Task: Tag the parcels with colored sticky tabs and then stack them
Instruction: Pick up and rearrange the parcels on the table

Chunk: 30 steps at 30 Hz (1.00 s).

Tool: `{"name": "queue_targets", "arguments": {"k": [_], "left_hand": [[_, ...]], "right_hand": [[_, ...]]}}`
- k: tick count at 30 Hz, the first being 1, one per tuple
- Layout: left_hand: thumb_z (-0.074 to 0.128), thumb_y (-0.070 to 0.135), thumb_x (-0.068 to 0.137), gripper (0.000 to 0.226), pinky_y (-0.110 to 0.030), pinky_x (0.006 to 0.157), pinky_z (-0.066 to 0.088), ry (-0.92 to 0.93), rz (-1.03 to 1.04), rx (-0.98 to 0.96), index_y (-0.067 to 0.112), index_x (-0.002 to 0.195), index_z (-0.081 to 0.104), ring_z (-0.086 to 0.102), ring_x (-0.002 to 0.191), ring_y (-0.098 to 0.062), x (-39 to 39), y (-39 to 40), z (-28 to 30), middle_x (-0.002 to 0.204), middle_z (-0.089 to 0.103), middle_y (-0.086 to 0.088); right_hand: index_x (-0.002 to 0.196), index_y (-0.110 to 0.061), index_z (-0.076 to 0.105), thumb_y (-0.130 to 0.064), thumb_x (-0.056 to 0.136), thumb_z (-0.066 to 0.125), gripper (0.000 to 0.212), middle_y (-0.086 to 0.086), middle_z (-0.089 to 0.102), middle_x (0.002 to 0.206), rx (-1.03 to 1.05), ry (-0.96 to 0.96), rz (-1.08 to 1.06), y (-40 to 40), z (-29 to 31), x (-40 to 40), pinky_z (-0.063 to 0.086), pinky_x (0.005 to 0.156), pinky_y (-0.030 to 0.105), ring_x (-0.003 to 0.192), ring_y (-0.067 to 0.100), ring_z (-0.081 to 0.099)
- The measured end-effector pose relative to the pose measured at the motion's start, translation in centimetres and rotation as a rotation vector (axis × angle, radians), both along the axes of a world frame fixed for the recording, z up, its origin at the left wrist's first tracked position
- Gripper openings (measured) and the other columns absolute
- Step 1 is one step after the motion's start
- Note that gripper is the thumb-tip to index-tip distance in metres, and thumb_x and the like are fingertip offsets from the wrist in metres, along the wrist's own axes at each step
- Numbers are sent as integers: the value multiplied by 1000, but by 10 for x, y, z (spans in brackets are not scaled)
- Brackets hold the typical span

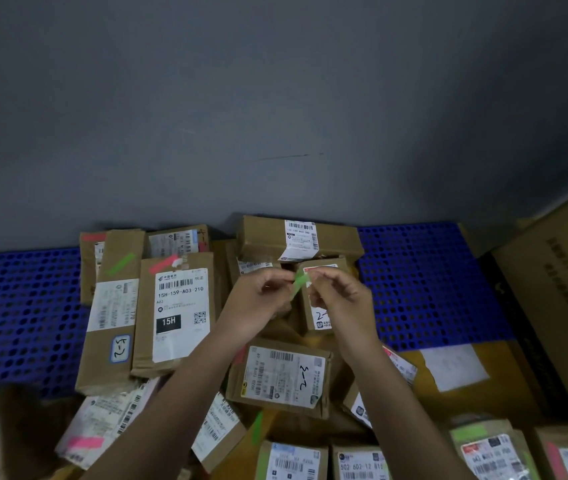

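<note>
Parcels in brown cardboard lie heaped on a blue perforated pallet (424, 282) against a grey wall (275, 98), and above the heap we hold a green sticky tab (299, 285) between both hands. Our left hand (258, 299) has its fingers curled, pinching the tab's lower end; our right hand (339, 294), at 3 o'clock from the left, pinches the upper end with curled fingertips, so the tab sits tilted between them. Just behind the tab, at 12 o'clock, a long box with a white label (300, 239) rests on top of the pile. Under our right hand stands a small box (322, 317) with handwriting on its label, partly hidden. At 9 o'clock from our hands lies a flat parcel marked 15H (177, 310) carrying a pink tab (164, 264) at its far end, and beside it, further toward 9 o'clock, a narrow parcel (113, 323) carrying a green tab (120, 264). At 6 o'clock, between our forearms, sits a box labelled in black marker (281, 375). Toward 7 o'clock another parcel shows a pink tab (86, 442). At 3 o'clock a large carton (559, 306) leans at the pallet's edge.
</note>
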<state>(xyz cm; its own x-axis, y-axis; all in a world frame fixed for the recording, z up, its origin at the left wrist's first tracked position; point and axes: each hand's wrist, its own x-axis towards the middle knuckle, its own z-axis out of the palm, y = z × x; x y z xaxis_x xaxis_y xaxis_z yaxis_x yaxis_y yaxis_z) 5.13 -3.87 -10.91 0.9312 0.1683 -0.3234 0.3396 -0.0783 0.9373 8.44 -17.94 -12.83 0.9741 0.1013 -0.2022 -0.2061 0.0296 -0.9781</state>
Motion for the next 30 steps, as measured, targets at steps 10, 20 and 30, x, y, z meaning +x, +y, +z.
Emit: {"name": "queue_targets", "arguments": {"k": [10, 20, 30], "left_hand": [[57, 8, 91, 21, -31, 83, 53, 9, 85, 339, 25, 101, 50, 61, 92, -10, 65, 34, -32, 96, 59, 10], [50, 7, 95, 25, -13, 61, 38, 94, 302, 439, 19, 116, 53, 49, 79, -1, 118, 57, -62, 101, 53, 8], [51, 7, 94, 28, -8, 56, 33, 125, 329, 455, 19, 119, 51, 48, 74, 4, 121, 59, -79, 97, 52, 12]], "right_hand": [[82, -8, 68, -10, 87, 67, 5, 5, 73, 83, 90, 169, -111, 22, -33, 87, 57, 75, 22, 82, 17, 71], [85, -11, 67, -7, 83, 72, 7, -1, 65, 73, -272, 171, 188, 77, -80, 150, 42, 49, 11, 50, 0, 60], [82, -12, 61, -22, 83, 73, 15, 6, 66, 77, -526, 165, 310, 88, -83, 169, 50, 59, 19, 65, 13, 62]]}}
